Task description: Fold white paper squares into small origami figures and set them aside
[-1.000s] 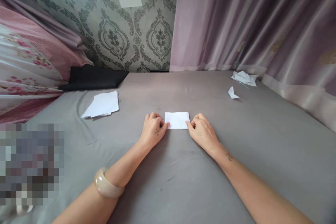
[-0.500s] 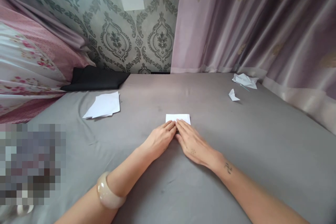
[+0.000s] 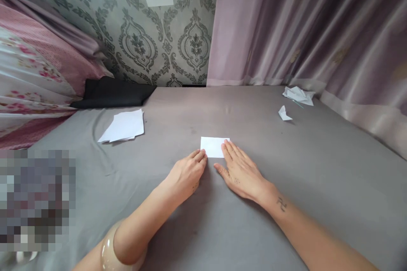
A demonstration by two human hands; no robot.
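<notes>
Possibly the small white paper (image 3: 212,147), mid-scene on the grey cloth (image 3: 203,228), skews if the hands press unevenly. The left hand's (image 3: 187,173) bunched fingers touch its near left corner; whether they pinch, I cannot tell. The right hand (image 3: 244,172) spreads open, gripping nothing, covering the right end. Loose sheets (image 3: 129,125) at left and a folded piece (image 3: 284,114) at far right stand clear.

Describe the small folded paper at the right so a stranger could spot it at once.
Find the purple curtain at the far right of the grey cloth. Near its foot lies the paper heap; the folded paper sits by itself, nearer the camera. Its raised point sets it apart from the flat stack at left and the rectangle mid-cloth.
</notes>
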